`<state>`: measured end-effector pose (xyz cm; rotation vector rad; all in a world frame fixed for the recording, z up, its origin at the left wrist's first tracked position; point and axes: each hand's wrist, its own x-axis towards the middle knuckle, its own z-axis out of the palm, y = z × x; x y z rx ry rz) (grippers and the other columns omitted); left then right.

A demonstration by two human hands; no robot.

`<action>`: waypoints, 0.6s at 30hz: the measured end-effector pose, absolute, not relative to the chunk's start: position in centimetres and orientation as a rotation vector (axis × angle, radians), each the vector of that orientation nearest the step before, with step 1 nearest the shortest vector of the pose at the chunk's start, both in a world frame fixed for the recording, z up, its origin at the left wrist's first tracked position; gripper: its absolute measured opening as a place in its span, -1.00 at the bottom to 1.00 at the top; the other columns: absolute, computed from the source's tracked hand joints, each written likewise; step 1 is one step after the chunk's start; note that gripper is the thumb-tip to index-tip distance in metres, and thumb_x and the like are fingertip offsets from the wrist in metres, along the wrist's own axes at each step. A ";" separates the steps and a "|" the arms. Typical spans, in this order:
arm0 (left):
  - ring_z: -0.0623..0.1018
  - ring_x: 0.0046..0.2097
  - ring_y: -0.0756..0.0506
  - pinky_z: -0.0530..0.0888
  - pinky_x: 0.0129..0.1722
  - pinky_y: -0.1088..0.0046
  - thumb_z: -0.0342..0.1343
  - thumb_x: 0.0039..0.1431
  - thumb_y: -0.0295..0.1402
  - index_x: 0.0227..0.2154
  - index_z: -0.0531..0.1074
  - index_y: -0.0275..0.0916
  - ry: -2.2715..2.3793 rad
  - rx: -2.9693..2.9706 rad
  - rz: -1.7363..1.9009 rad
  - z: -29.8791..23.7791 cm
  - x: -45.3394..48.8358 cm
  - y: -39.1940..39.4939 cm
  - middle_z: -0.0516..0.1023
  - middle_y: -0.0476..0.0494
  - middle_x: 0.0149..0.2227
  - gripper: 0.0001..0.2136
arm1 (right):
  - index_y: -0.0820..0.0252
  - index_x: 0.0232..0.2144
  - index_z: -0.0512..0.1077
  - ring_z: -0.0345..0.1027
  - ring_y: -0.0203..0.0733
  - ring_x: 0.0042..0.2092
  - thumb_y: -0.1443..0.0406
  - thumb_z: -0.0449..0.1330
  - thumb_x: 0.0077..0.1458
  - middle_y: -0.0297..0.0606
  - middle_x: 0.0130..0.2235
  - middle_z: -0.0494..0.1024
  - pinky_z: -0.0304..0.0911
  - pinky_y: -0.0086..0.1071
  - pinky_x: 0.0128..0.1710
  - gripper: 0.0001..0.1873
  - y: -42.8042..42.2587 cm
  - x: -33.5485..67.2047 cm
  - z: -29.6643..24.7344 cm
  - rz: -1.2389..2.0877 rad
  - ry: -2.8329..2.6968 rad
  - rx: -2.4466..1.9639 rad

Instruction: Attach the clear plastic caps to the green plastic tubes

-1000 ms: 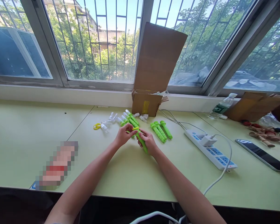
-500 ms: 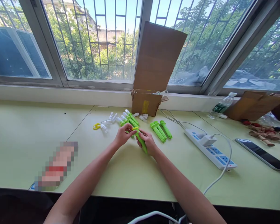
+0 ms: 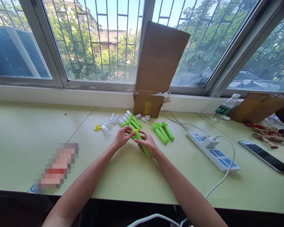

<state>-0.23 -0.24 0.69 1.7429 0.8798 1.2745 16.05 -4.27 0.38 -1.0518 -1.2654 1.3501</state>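
Note:
My right hand (image 3: 148,144) is wrapped round a green plastic tube (image 3: 144,148) that lies slanted on the pale green table (image 3: 132,176). My left hand (image 3: 122,137) pinches the tube's upper end, where a small yellow piece (image 3: 135,131) sits. Just beyond my hands lie several more green tubes with clear caps (image 3: 132,120). Three green tubes (image 3: 162,132) lie side by side to the right. Small clear caps (image 3: 110,121) and a yellow ring (image 3: 98,127) lie to the left.
An open cardboard box (image 3: 148,103) stands at the window sill behind the tubes. A white power strip (image 3: 214,152) with a plugged charger and cable lies to the right, then a phone (image 3: 266,156), a water bottle (image 3: 224,108) and wooden toys (image 3: 272,134).
Both hands shifted slightly up and left with the green tube. My right fingers have spread a little over it.

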 end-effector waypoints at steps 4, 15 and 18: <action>0.52 -0.32 -0.04 0.46 -0.43 0.50 0.21 -0.10 -0.12 -0.45 0.32 -0.28 0.843 1.708 1.280 0.6 -0.1 -0.3 0.45 -0.05 -0.40 -0.68 | 0.17 -0.04 0.21 0.25 -0.35 -0.65 0.15 0.34 -0.25 -0.42 -0.51 0.45 0.17 -0.47 -0.71 -0.30 -4.0 16.0 0.0 1.289 -1.356 -1.081; 0.49 -0.36 0.00 0.45 -0.44 0.50 0.20 -0.08 -0.15 -0.49 0.29 -0.28 0.884 1.685 1.361 -0.4 0.1 0.0 0.43 -0.04 -0.43 -0.70 | 0.00 -0.01 0.37 0.39 -0.03 -0.32 0.09 0.14 0.03 -0.18 -0.29 0.57 0.14 -0.33 -0.38 -0.55 -4.4 16.4 -0.3 0.361 -1.816 -1.455; 0.50 -0.36 -0.01 0.45 -0.43 0.50 0.21 -0.09 -0.15 -0.47 0.32 -0.28 0.892 1.668 1.360 -0.4 0.2 -0.1 0.45 -0.05 -0.42 -0.69 | 0.03 0.01 0.34 0.40 0.01 -0.27 0.08 0.05 0.11 -0.13 -0.26 0.56 0.12 -0.32 -0.36 -0.57 -4.5 16.2 -0.4 0.290 -1.892 -1.516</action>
